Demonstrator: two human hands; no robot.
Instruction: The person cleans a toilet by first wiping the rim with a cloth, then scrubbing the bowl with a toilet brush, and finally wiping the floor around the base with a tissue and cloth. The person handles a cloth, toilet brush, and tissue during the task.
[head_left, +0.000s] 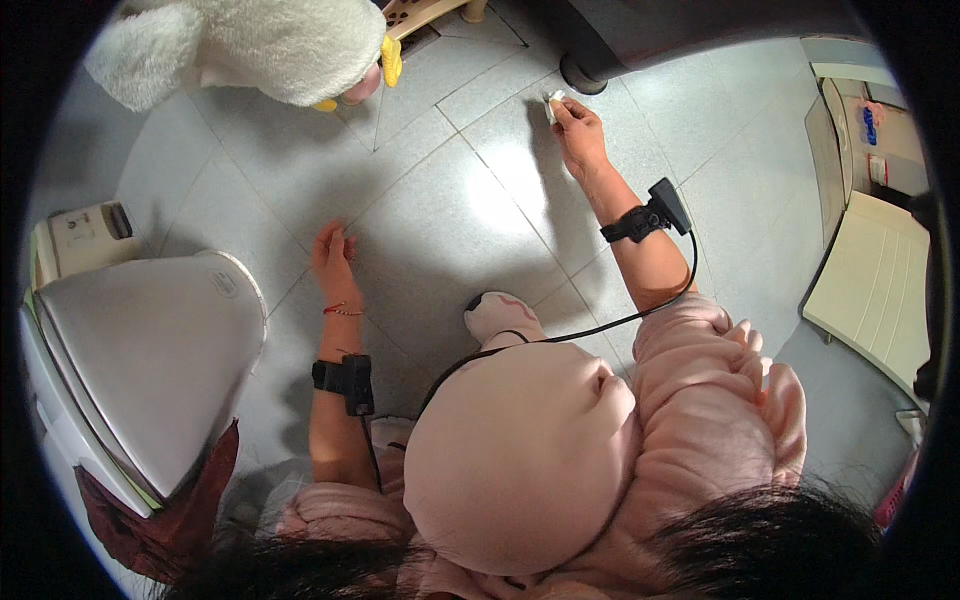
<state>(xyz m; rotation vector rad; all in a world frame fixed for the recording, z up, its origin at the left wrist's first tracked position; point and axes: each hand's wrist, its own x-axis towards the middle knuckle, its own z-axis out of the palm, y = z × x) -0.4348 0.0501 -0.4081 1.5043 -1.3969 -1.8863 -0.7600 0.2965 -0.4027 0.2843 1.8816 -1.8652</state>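
My right hand (581, 139) is stretched forward over the floor. Its thumb and fingers pinch a small white crumpled piece (555, 109), possibly tissue. A dark round furniture foot (583, 76) is just beyond that hand. Lower and to the left, my left hand (333, 253) hangs above the grey tiled floor (420, 202). Its fingers are loosely curled, and I see nothing in them. A red beaded bracelet (343, 309) circles the left wrist. Both forearms wear black strapped devices with cables.
A white plush toy (277, 45) with yellow parts is at the upper left. Beside my left arm stands a grey-topped piece with a curved edge (157, 337), a dark red cloth (142, 525) hanging below. Dark furniture (697, 30) borders the top; a pale ribbed panel (874, 277) stands right.
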